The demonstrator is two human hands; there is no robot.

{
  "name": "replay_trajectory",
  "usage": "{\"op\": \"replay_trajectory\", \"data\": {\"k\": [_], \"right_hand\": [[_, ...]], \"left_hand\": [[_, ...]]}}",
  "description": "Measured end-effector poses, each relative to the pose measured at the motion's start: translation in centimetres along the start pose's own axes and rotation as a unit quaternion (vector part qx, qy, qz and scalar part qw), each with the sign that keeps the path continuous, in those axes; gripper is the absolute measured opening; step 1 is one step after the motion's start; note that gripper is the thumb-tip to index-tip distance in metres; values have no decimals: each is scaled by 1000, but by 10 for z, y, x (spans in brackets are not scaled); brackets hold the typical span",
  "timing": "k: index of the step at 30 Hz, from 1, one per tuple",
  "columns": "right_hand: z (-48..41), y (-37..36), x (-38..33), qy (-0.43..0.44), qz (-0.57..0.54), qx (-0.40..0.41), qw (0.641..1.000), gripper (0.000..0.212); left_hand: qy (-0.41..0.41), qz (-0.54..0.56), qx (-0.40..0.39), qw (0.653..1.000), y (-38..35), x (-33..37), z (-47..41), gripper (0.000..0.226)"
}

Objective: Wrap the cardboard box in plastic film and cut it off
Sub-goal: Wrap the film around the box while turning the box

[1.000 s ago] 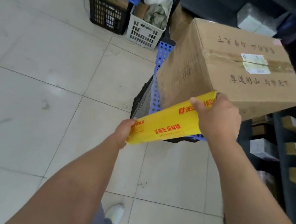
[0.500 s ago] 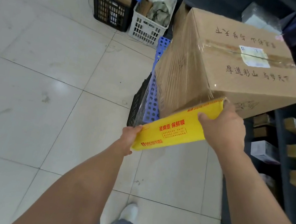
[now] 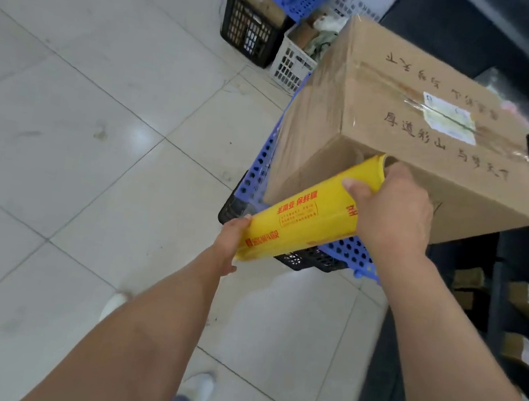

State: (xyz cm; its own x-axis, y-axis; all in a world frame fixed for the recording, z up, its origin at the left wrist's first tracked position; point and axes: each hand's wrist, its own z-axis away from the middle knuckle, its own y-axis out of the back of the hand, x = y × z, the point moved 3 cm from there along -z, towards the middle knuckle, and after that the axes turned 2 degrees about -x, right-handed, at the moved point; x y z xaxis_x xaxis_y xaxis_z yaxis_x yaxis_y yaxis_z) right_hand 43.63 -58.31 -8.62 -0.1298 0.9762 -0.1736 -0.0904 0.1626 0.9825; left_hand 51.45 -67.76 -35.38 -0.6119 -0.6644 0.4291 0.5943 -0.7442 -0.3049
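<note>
Roll of plastic film (image 3: 310, 209), yellow with red print, held by both ends: left hand (image 3: 231, 240) cupped against the lower end, right hand (image 3: 393, 210) wrapped around the upper end, fingers curled over the rim. Both clenched on the roll, nothing released. End grip probably chosen so the roll can spin and pay out film under tension, instead of being squeezed at the middle.

Roll tilted, upper end up against the near lower corner of the cardboard box (image 3: 416, 127), lower end out toward the floor side. Held close to the box face, likely to keep the film taut and flat on the cardboard.

Box sits raised on a blue perforated crate (image 3: 263, 165) stacked over a black crate (image 3: 302, 260). Height keeps the sides reachable without stooping, and leaves the box overhanging, so the corner is free to pass round.

Left side face of the box looks glossy with faint wrinkles, so film seems already on it, though blur makes the free sheet between roll and box hard to make out. Top face with handwriting and a taped label (image 3: 449, 120) looks bare.

Box lies ahead of and above both hands, right hand just beside its near corner, left hand well clear of it. Cutting step not yet due; wrapping apparently midway.
</note>
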Motion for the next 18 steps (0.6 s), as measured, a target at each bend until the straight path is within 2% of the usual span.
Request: {"op": "replay_trajectory", "data": {"k": [2, 7, 13, 18], "right_hand": [[1, 4, 6, 18, 9, -12, 1000, 47], [-2, 4, 18, 66, 37, -29, 997, 25], [-9, 0, 24, 51, 28, -19, 998, 29], [-13, -4, 32, 65, 35, -22, 997, 38]], "left_hand": [[-6, 21, 10, 1000, -10, -10, 1, 64], [-2, 60, 6, 998, -24, -23, -5, 59], [17, 46, -17, 999, -41, -33, -6, 57], [8, 34, 9, 999, -48, -36, -5, 62]]}}
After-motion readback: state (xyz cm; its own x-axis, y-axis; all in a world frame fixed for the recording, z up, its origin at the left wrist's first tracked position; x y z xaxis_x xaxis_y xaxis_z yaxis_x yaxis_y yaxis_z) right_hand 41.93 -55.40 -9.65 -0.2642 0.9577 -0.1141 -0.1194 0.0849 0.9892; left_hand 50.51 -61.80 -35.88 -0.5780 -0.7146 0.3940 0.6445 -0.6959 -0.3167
